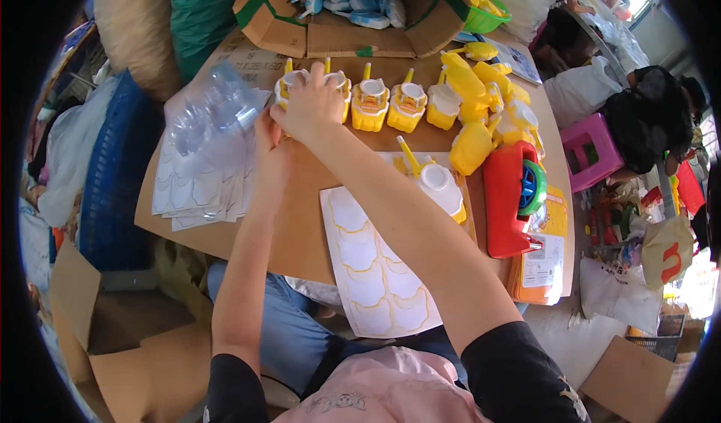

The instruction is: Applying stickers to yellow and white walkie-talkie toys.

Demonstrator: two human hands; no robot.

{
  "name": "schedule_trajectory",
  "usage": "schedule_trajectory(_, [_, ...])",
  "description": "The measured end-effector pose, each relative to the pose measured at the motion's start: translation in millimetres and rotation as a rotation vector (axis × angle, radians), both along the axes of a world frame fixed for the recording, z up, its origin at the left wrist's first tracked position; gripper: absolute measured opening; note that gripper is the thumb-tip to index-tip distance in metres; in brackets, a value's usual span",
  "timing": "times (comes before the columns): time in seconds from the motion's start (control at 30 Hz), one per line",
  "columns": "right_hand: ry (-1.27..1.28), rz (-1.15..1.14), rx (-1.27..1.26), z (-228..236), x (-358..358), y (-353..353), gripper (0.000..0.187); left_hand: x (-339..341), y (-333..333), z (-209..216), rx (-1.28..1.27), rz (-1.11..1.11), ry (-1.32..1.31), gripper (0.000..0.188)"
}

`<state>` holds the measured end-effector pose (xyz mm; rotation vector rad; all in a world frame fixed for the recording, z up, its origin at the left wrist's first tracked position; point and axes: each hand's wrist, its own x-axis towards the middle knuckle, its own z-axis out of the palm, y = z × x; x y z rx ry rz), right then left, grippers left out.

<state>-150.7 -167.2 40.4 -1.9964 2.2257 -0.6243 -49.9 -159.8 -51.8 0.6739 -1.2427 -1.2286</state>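
A row of yellow toy pieces, each with a thin antenna and a white scalloped front, stands along the far part of the brown cardboard tabletop [293, 235]. My right hand [315, 106] reaches across to the row's left end, its fingers curled over the leftmost yellow toy piece [284, 89]. Close beside it, my left hand [268, 130] is closed at that piece's lower left edge; what its fingers hold is hidden. Farther right in the row stands another toy piece [408, 105]. One more yellow piece [439, 186] lies nearer me, by a white sheet of yellow-outlined shapes [357, 254].
Clear plastic shells [214, 111] lie on stacked sheets [199, 190] at left. A pile of yellow pieces [469, 85], a red tape dispenser [499, 198] and orange-yellow packets [542, 269] are at right. A cardboard box [338, 44] holds blue-and-white items behind. A blue crate [113, 168] stands left.
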Motion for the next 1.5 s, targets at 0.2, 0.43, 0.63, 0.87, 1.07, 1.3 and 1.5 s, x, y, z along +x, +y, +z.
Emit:
schedule_trajectory(0.2, [-0.083,0.103,-0.227,23.0,-51.8,70.0,0.080,15.5,25.9,20.5,0.155,0.039,-0.043,0.068])
schedule_trajectory(0.43, [-0.098,0.007,0.180,31.0,-152.4,178.2,0.064,45.3,58.0,23.4,0.159,0.071,-0.345,0.067])
schedule_trajectory(0.63, [0.020,0.006,0.060,-12.5,-158.8,221.5,0.058,34.3,57.8,31.9,-0.043,0.328,-0.572,0.051])
schedule_trajectory(0.87, [-0.181,-0.042,-0.060,-0.2,-147.6,220.9,0.058,25.3,24.4,35.3,-0.436,0.591,-0.885,0.064])
schedule_trajectory(1.07, [-0.237,0.006,-0.089,2.9,-137.9,238.0,0.060,-3.0,15.1,46.1,-0.440,0.571,-1.255,0.047])
schedule_trajectory(1.3, [-0.290,0.011,-0.092,5.0,-117.2,262.8,0.064,3.7,-3.1,37.1,-0.503,0.541,-1.189,0.051])
schedule_trajectory(1.5, [-0.452,0.037,-0.016,3.0,-87.3,297.7,0.072,-4.4,108.6,86.2,-0.116,-0.025,-0.578,0.076])
